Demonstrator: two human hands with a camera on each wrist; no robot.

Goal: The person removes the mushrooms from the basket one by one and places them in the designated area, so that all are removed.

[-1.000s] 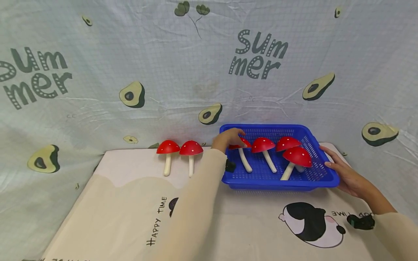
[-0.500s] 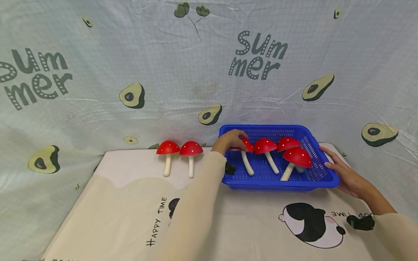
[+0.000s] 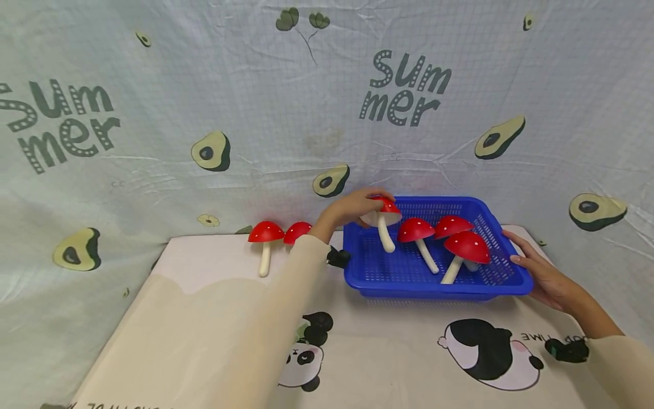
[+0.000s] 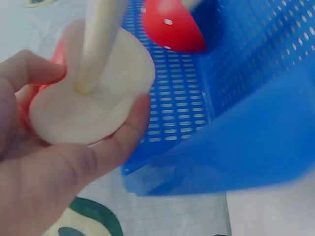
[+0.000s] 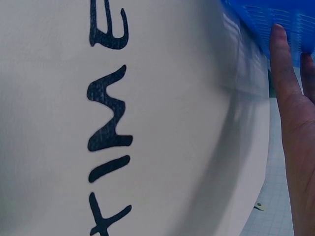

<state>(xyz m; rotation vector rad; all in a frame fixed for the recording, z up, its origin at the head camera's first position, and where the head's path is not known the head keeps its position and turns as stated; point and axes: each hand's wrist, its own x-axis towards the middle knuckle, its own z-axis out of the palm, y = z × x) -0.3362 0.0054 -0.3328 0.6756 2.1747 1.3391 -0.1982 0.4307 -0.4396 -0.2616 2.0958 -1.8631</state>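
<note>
My left hand (image 3: pixel 352 209) holds a toy mushroom (image 3: pixel 387 224) by its red, white-dotted cap, above the left back part of a blue plastic basket (image 3: pixel 409 288). In the left wrist view, thumb and fingers grip the edge of the cap (image 4: pixel 118 105), its pale underside and stem showing. Several more red-capped mushrooms (image 3: pixel 416 230) lie inside the basket. My right hand (image 3: pixel 549 281) rests against the basket's right outer side with fingers extended; in the right wrist view a straight finger (image 5: pixel 283 64) touches the blue wall.
Two more mushrooms lie on the table left of the basket: one mushroom (image 3: pixel 265 247) in full view, another mushroom (image 3: pixel 296 232) partly behind my left forearm. A printed cloth covers the table (image 3: pixel 388 352). Behind it hangs an avocado-patterned curtain (image 3: pixel 276 136).
My left hand has lifted the leftmost mushroom up from the basket floor and moved slightly back and left. The neighbouring mushroom shifted a little right earlier. My right hand stays put.
</note>
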